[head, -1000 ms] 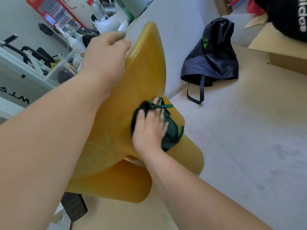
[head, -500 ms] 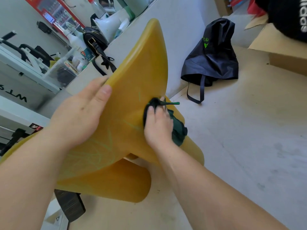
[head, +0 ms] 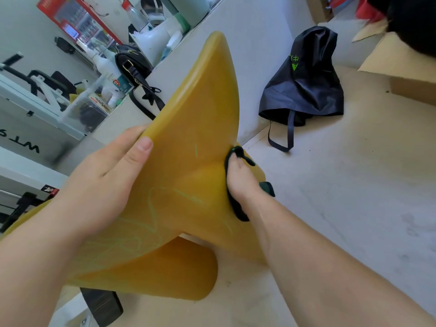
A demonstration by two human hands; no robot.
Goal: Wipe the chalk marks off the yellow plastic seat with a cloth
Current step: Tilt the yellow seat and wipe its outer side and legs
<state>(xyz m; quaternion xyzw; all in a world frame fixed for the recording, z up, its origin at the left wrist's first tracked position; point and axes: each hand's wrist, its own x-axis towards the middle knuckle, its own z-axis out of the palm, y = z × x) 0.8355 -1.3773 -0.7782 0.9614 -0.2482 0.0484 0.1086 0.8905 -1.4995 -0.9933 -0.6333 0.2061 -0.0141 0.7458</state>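
Both hands are on the yellow seat point(head: 188, 128): my left hand point(head: 101, 182) grips its left edge, my right hand point(head: 240, 182) presses the dark cloth point(head: 236, 210) flat on its right side, beside green chalk marks point(head: 165, 199).

One yellow seat point(head: 200, 142), one dark cloth point(head: 236, 208), two hands, one black bag point(head: 304, 86).

Moulded plastic seat point(head: 195, 128): mustard yellow, streaked with pale green chalk lines point(head: 151, 208).
Crumpled cloth point(head: 236, 208): dark green.
Fabric bag point(head: 304, 83) right of seat: black, green print.
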